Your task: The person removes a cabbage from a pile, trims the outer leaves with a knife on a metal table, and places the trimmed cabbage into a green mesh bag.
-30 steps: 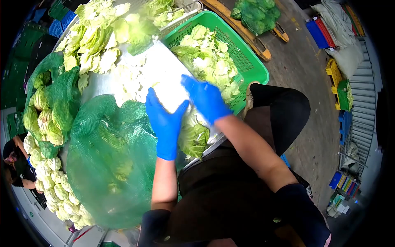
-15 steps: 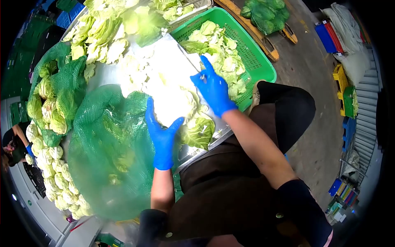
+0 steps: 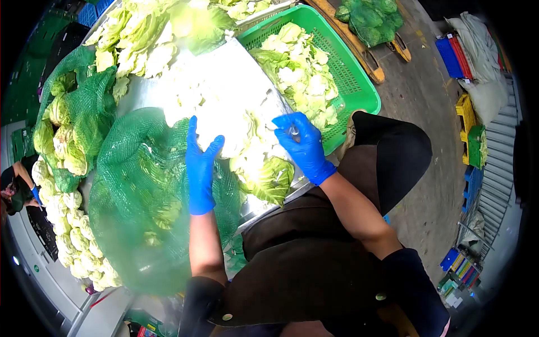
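My left hand (image 3: 201, 168), in a blue glove, is held over the edge of a green mesh bag (image 3: 140, 191), its fingers and thumb apart. Beside it, pale cabbage pieces on the metal table (image 3: 255, 70) are washed out by glare. My right hand (image 3: 306, 147), also gloved in blue, has its fingers curled round something small and shiny, too small to name, at the table's right edge. Loose green cabbage leaves (image 3: 272, 178) lie between my hands, close to the apron. Through the mesh bag, cabbages show faintly.
A green crate (image 3: 359, 92) of leaves stands right of the table. More leaves (image 3: 137, 42) are heaped at the back left. Trimmed cabbages (image 3: 81, 241) are piled at left, below another mesh bag (image 3: 92, 123). A co-worker's arm (image 3: 25, 175) shows at far left.
My left hand has moved left and slightly up, away from the cabbage. My right hand has shifted down and right, and its fingers are more curled. More loose leaves show between them.
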Demonstrator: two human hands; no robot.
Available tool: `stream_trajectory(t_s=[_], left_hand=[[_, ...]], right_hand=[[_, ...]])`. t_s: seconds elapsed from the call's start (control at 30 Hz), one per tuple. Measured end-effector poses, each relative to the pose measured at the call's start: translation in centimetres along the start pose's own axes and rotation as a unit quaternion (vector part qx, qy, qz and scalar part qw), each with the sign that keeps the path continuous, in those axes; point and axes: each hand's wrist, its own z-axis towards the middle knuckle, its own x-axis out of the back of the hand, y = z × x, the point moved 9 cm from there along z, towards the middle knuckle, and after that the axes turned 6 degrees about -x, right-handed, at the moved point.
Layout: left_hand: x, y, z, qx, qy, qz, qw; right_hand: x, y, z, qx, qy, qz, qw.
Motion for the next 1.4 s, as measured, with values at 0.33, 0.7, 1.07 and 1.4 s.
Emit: stream_trajectory(t_s=[0.33, 0.7, 1.07, 1.4], left_hand=[[-0.8, 0.3, 0.7, -0.034, -0.049, 0.013, 0.998], [-3.3, 4.3, -1.3, -0.155, 0.019, 0.209, 0.965], [2.2, -0.7, 0.1, 0.025, 0.055, -0.203, 0.977], [-0.4, 0.4, -0.9, 0.076, 0.055, -0.416, 0.905]], right_hand=[[-1.9, -2.3, 0.9, 0.026, -0.101, -0.114, 0.988], [-2.1, 3.5, -0.2, -0.176, -0.068, -0.097, 0.977], [3.3, 8.8, 2.5, -0.158, 0.045, -0.201, 0.966], [4.2, -9.5, 5.5, -0.007, -0.039, 0.146, 0.989]])
